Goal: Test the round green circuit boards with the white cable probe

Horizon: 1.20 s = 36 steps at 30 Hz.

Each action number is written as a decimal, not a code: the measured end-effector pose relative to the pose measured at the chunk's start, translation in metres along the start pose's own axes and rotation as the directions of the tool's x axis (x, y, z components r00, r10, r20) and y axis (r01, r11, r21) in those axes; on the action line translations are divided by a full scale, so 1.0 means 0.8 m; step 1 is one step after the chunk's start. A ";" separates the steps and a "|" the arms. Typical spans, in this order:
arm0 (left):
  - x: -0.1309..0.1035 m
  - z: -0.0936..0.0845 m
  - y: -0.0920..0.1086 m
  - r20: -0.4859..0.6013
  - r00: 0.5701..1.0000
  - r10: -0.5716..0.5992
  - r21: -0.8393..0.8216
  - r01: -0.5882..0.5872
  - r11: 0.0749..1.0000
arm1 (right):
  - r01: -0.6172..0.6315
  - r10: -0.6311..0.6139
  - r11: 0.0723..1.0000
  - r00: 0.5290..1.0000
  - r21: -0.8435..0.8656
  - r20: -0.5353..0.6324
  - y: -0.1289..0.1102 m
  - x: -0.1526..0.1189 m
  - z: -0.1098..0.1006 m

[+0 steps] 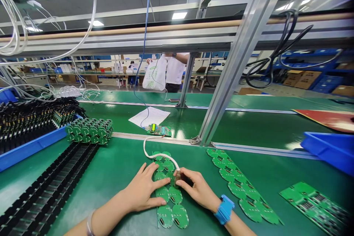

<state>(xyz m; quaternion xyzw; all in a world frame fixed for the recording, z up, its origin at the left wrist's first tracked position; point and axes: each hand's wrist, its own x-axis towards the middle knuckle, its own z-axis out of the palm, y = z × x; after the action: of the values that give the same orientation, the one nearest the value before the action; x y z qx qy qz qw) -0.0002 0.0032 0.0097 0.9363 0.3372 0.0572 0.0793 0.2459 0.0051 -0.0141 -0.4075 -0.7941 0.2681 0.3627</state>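
Note:
A panel of round green circuit boards (166,215) lies on the green bench in front of me. My left hand (146,188) rests on its left side, fingers spread. My right hand (195,186) pinches a small brown connector (177,177) against the panel's right side, around its middle. The connector's underside is hidden. From its top a white cable (160,156) curves back to a green test board (159,129) with a lit yellow-green display. A blue wristband (224,209) is on my right wrist.
Right of my hands lies a second round-board panel (243,184), then a rectangular circuit board (315,206). A blue bin (329,151) stands beyond. At left are stacked round boards (90,131) and a black slotted rack (52,188). A metal post (235,59) slants upward; a person (175,70) stands behind.

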 end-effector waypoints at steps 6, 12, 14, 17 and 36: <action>0.000 0.003 -0.001 -0.020 1.000 0.012 -0.004 -0.012 1.000 | 0.005 -0.005 1.000 1.000 -0.006 -0.009 0.001 -0.001 0.002; -0.001 0.004 -0.002 -0.013 1.000 0.007 0.005 -0.007 1.000 | 0.024 -0.025 1.000 0.999 -0.013 -0.030 0.002 -0.002 0.005; -0.001 0.004 -0.002 -0.012 1.000 0.006 0.005 -0.006 1.000 | 0.031 -0.032 0.999 0.999 -0.013 -0.033 0.002 -0.002 0.005; -0.001 0.005 -0.003 -0.025 1.000 0.012 -0.002 -0.012 1.000 | 0.036 -0.036 0.999 0.999 -0.015 -0.037 0.002 -0.002 0.005; -0.007 0.000 0.004 0.046 0.995 0.084 -0.075 -0.080 0.994 | 0.026 -0.026 1.000 0.999 -0.004 -0.034 0.002 -0.001 0.004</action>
<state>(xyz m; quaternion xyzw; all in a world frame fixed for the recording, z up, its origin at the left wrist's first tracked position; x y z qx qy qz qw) -0.0028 -0.0029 0.0099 0.9470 0.2940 0.0497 0.1194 0.2444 0.0043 -0.0174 -0.4022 -0.7934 0.2552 0.3790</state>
